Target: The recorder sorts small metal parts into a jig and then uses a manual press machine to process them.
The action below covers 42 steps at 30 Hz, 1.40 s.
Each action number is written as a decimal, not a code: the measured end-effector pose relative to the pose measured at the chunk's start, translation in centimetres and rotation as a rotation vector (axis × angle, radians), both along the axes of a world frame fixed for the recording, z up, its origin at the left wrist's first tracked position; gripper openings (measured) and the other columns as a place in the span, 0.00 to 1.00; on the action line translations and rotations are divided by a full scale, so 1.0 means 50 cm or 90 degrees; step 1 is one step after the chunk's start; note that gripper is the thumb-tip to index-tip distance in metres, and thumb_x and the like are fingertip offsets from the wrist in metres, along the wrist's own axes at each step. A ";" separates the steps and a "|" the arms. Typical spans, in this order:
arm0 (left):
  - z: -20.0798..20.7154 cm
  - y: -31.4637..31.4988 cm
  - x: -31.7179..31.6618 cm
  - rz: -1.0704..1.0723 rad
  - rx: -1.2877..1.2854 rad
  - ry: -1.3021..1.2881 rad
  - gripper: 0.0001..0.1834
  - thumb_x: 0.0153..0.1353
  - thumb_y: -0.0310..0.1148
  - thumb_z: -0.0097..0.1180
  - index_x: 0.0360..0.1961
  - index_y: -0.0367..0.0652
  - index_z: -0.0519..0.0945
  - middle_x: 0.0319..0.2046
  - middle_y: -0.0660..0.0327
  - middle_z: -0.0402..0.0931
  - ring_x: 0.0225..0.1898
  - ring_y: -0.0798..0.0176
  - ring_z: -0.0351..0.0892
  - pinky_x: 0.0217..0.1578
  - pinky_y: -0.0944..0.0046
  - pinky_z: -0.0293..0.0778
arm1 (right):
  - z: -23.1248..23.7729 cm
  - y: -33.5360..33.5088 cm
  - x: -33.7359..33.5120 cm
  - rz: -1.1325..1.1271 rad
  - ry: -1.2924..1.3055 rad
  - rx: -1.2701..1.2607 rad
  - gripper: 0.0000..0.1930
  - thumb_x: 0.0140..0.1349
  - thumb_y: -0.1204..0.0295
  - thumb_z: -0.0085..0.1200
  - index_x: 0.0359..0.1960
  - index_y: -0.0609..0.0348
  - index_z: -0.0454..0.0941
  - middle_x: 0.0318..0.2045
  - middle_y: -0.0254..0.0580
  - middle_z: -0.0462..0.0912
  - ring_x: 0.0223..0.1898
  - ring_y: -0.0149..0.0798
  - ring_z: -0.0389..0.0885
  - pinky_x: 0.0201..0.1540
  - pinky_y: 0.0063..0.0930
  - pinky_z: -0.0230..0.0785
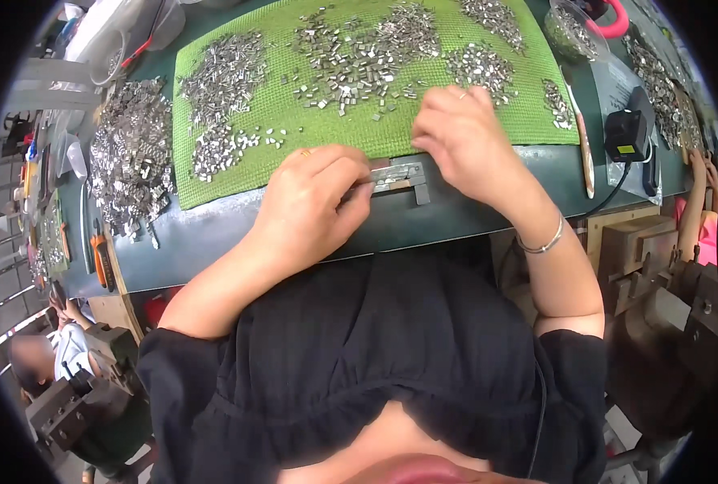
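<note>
My left hand (314,202) is closed on the left end of a small flat metal jig (407,172), with its fingers curled and the thumb over the near side. The jig lies at the front edge of a green textured mat (318,129), with a short metal arm pointing toward me at its right end. Just beyond the jig's right end, my right hand (460,141) hovers over the mat with thumb and fingers pinched together. Whatever is in that pinch is hidden. Several loose piles of small silvery metal pieces (351,60) cover the mat.
A heap of metal parts (133,153) lies left of the mat, near orange-handled pliers (99,254). A white stick-like tool (585,153) and a black power adapter (627,133) with a cord lie at right. Machine vises flank me; other people work on both sides.
</note>
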<state>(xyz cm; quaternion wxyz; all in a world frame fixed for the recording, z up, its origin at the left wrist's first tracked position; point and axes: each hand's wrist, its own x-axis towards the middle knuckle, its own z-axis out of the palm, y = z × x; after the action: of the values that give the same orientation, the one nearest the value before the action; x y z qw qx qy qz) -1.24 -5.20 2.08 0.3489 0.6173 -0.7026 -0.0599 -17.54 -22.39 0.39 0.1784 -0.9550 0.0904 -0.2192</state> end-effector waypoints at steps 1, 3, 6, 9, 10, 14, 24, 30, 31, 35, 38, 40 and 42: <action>-0.001 0.000 0.000 0.005 0.005 0.006 0.09 0.49 0.22 0.65 0.30 0.41 0.77 0.33 0.60 0.81 0.32 0.54 0.81 0.34 0.56 0.73 | -0.004 0.000 0.002 -0.015 -0.013 0.036 0.04 0.53 0.75 0.61 0.25 0.54 0.77 0.28 0.35 0.74 0.38 0.42 0.75 0.45 0.38 0.57; 0.000 0.000 -0.003 0.007 0.004 -0.007 0.09 0.49 0.22 0.65 0.30 0.41 0.77 0.33 0.60 0.80 0.32 0.54 0.81 0.34 0.57 0.73 | -0.007 0.001 0.007 -0.032 -0.038 0.024 0.04 0.54 0.75 0.60 0.24 0.54 0.78 0.28 0.35 0.74 0.38 0.42 0.74 0.45 0.38 0.57; -0.003 0.001 -0.007 0.014 -0.028 -0.060 0.09 0.47 0.22 0.64 0.29 0.42 0.77 0.32 0.61 0.78 0.31 0.56 0.79 0.34 0.58 0.72 | -0.006 0.003 0.008 -0.028 -0.038 -0.031 0.05 0.55 0.74 0.59 0.23 0.53 0.78 0.28 0.34 0.74 0.38 0.41 0.74 0.45 0.38 0.57; -0.008 0.004 -0.016 0.031 -0.063 -0.145 0.10 0.46 0.24 0.63 0.29 0.44 0.76 0.31 0.63 0.76 0.29 0.59 0.77 0.34 0.59 0.70 | 0.010 0.000 -0.001 0.002 0.003 -0.063 0.05 0.55 0.75 0.58 0.23 0.53 0.79 0.28 0.34 0.74 0.39 0.40 0.74 0.46 0.37 0.57; -0.010 0.005 -0.020 0.036 -0.070 -0.185 0.10 0.45 0.25 0.62 0.29 0.44 0.75 0.31 0.64 0.74 0.29 0.61 0.75 0.34 0.60 0.68 | 0.015 -0.005 -0.004 0.005 0.023 -0.055 0.04 0.55 0.76 0.58 0.23 0.52 0.80 0.28 0.34 0.74 0.39 0.39 0.74 0.46 0.37 0.57; -0.022 0.008 -0.024 0.056 -0.100 -0.201 0.09 0.46 0.27 0.61 0.28 0.45 0.74 0.31 0.64 0.73 0.30 0.63 0.74 0.34 0.60 0.67 | 0.023 -0.020 0.006 0.023 0.063 -0.007 0.04 0.54 0.78 0.56 0.23 0.55 0.78 0.30 0.35 0.74 0.39 0.42 0.74 0.47 0.38 0.57; -0.014 0.028 -0.011 0.006 -0.071 -0.190 0.14 0.47 0.23 0.65 0.37 0.43 0.80 0.38 0.64 0.78 0.33 0.61 0.77 0.36 0.60 0.68 | 0.028 0.078 -0.010 -0.010 -0.107 0.207 0.04 0.56 0.84 0.57 0.31 0.66 0.75 0.35 0.47 0.75 0.33 0.51 0.78 0.35 0.38 0.70; -0.025 0.018 -0.017 0.061 -0.040 -0.105 0.10 0.48 0.22 0.65 0.33 0.44 0.79 0.37 0.64 0.79 0.33 0.62 0.77 0.37 0.61 0.67 | 0.010 0.112 -0.025 -0.041 -0.122 0.321 0.04 0.57 0.85 0.57 0.33 0.68 0.76 0.36 0.48 0.77 0.30 0.51 0.79 0.33 0.37 0.71; -0.025 0.018 -0.017 0.061 -0.049 -0.095 0.10 0.49 0.23 0.64 0.32 0.44 0.78 0.35 0.63 0.77 0.32 0.60 0.77 0.38 0.60 0.67 | 0.008 0.112 -0.023 -0.029 -0.135 0.308 0.04 0.57 0.85 0.57 0.33 0.68 0.76 0.36 0.48 0.78 0.30 0.51 0.79 0.32 0.36 0.71; -0.021 0.019 -0.013 0.039 -0.047 -0.078 0.10 0.50 0.21 0.65 0.33 0.44 0.79 0.37 0.63 0.79 0.33 0.60 0.77 0.36 0.61 0.66 | 0.009 0.106 -0.019 -0.014 -0.130 0.271 0.05 0.55 0.85 0.57 0.32 0.66 0.75 0.35 0.46 0.78 0.29 0.50 0.79 0.31 0.37 0.71; -0.014 0.022 -0.011 0.039 -0.022 -0.055 0.10 0.50 0.21 0.64 0.34 0.43 0.78 0.37 0.63 0.80 0.34 0.60 0.78 0.36 0.61 0.66 | 0.014 0.105 -0.016 0.016 -0.112 0.174 0.05 0.56 0.86 0.57 0.33 0.67 0.76 0.36 0.46 0.79 0.28 0.46 0.78 0.30 0.32 0.71; -0.012 0.023 -0.008 0.037 -0.008 -0.041 0.10 0.51 0.21 0.64 0.34 0.43 0.78 0.38 0.62 0.80 0.35 0.59 0.78 0.37 0.62 0.66 | 0.024 0.107 -0.018 0.001 -0.020 0.091 0.06 0.52 0.86 0.58 0.32 0.67 0.75 0.36 0.45 0.79 0.29 0.49 0.79 0.31 0.36 0.72; -0.011 0.021 -0.007 0.035 0.006 -0.027 0.10 0.51 0.20 0.64 0.34 0.42 0.78 0.38 0.62 0.80 0.36 0.59 0.79 0.37 0.62 0.66 | 0.028 0.109 -0.015 -0.002 -0.016 0.059 0.05 0.53 0.83 0.57 0.30 0.64 0.75 0.35 0.44 0.78 0.29 0.48 0.79 0.30 0.37 0.73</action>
<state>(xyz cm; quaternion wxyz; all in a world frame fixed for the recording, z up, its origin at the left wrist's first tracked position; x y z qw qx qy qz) -1.61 -4.16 1.50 0.3324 0.6391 -0.6924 -0.0406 -18.29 -16.94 1.78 0.2231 -0.9427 0.0993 -0.2273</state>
